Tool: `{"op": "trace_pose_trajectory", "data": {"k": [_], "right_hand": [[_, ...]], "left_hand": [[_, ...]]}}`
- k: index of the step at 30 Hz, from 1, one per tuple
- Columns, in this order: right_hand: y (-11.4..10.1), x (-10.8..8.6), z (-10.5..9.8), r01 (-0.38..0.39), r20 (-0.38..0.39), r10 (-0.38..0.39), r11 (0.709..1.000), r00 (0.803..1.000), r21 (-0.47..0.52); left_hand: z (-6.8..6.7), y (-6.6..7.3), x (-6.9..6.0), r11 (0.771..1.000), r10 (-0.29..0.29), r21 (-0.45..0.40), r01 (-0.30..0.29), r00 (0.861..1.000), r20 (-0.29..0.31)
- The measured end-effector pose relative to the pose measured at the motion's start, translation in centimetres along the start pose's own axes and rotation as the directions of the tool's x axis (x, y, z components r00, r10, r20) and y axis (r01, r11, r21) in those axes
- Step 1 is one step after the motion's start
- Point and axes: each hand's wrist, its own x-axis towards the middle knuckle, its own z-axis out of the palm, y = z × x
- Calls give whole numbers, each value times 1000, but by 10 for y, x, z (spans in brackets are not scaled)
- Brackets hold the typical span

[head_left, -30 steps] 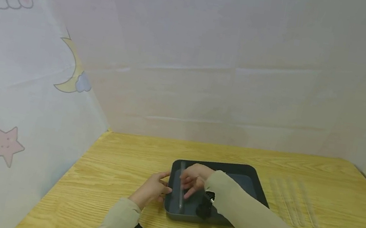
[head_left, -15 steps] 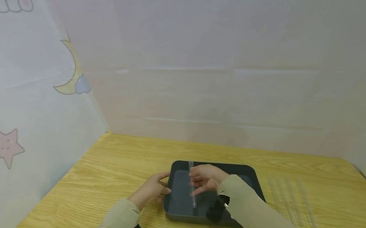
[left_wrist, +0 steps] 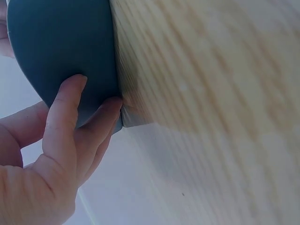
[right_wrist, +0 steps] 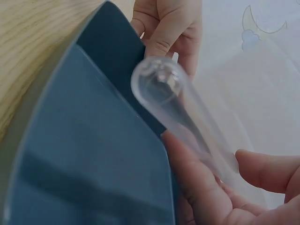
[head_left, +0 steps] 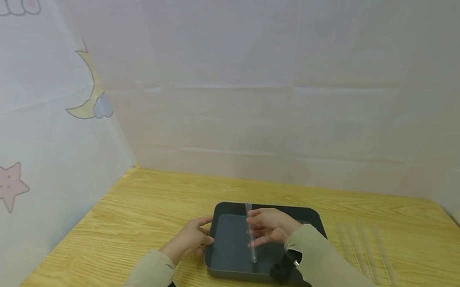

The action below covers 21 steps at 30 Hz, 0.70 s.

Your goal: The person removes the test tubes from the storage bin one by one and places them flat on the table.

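My right hand (head_left: pixel 272 228) pinches a clear test tube (head_left: pixel 254 253) between thumb and fingers, above the inside of a dark blue-grey tray (head_left: pixel 224 259). In the right wrist view the tube's rounded end (right_wrist: pixel 161 89) points away from the fingers. My left hand (head_left: pixel 191 238) grips the tray's left side, its thumb over the rim. From the left wrist view, the left fingertips (left_wrist: pixel 70 91) lie against the tray's outer wall (left_wrist: pixel 65 42), low down by the tabletop.
Several more clear tubes (head_left: pixel 384 256) lie side by side on the wooden table (head_left: pixel 147 201), right of the tray. Behind the table hangs a pale sheet (head_left: pixel 230 87), with a printed sheet at the left.
My right hand has lifted the tube from the tray's left side and carried it rightward, still over the tray. The left hand stays on the tray's side.
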Motion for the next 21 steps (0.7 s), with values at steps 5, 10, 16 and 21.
{"op": "trace_pose_trajectory", "data": {"k": [5,10,16,21], "right_hand": [[0,-5,-5,24,2,-23,1000,1000,-8],[1,-11,-9,45,14,-45,999,999,-14],[2,-17,-14,59,24,-59,998,998,-3],[2,-19,-16,62,28,-62,998,998,-2]], "left_hand": [[0,0,0,1000,-6,5,6,1000,-11],[1,0,1,1000,-8,9,8,1000,-18],[1,0,1,1000,-8,-12,8,1000,-11],[2,1,1,1000,-13,-10,13,1000,-12]]}}
